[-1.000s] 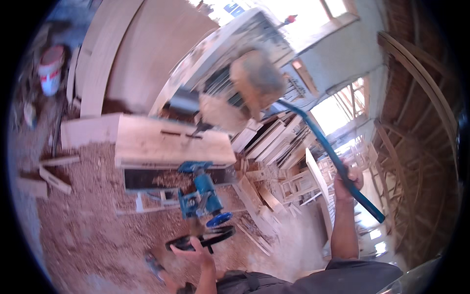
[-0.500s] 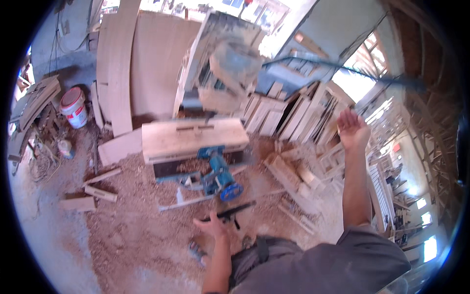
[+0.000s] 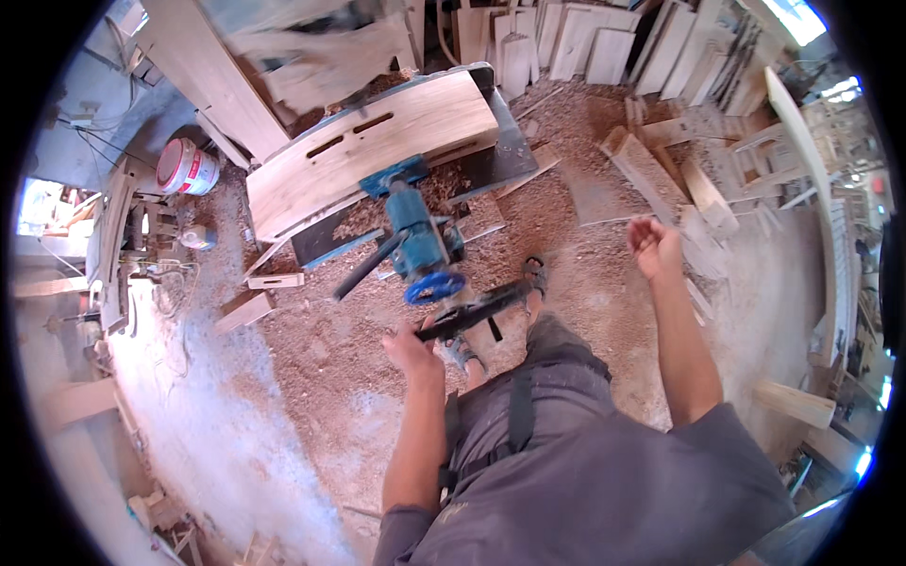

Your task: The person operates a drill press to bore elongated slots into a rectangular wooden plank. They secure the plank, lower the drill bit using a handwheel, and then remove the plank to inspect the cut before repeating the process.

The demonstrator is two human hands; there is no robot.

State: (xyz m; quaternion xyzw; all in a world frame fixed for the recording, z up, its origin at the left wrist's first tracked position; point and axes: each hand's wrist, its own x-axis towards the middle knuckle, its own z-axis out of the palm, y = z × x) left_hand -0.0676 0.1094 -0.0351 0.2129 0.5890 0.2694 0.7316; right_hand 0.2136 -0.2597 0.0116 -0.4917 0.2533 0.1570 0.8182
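Handle (image 3: 472,313), black and bar-shaped, lies in the grip of the left hand (image 3: 412,351), whose fingers are clamped around its near end. The bar runs up and to the right from the hand, over the sawdust-covered floor (image 3: 311,349), and its far end sits just beside a sandalled foot (image 3: 535,279). Whether the bar joins a larger tool cannot be told from this view.

The right hand (image 3: 654,247) is held out to the right, well apart from the handle, fingers loosely apart and holding nothing. It hangs above the floor near a scatter of wooden offcuts (image 3: 651,170).

Just beyond the handle stands a blue machine (image 3: 422,236) with a blue handwheel (image 3: 434,287) at its near end and a dark lever (image 3: 363,271) sticking out to the left. The machine sits against a low dark table (image 3: 514,151) that carries a wide curved wooden panel (image 3: 368,151) with two narrow slots cut in it. Wood shavings are heaped between the panel and the machine.

To the far left, a red and white bucket (image 3: 186,167) stands on the floor near a tall leaning board (image 3: 212,75). Small wooden blocks (image 3: 274,281) lie on the floor left of the machine. Stacked flat boards (image 3: 566,38) lean at the far side, and a pale curved wooden strip (image 3: 802,179) stands at the right.
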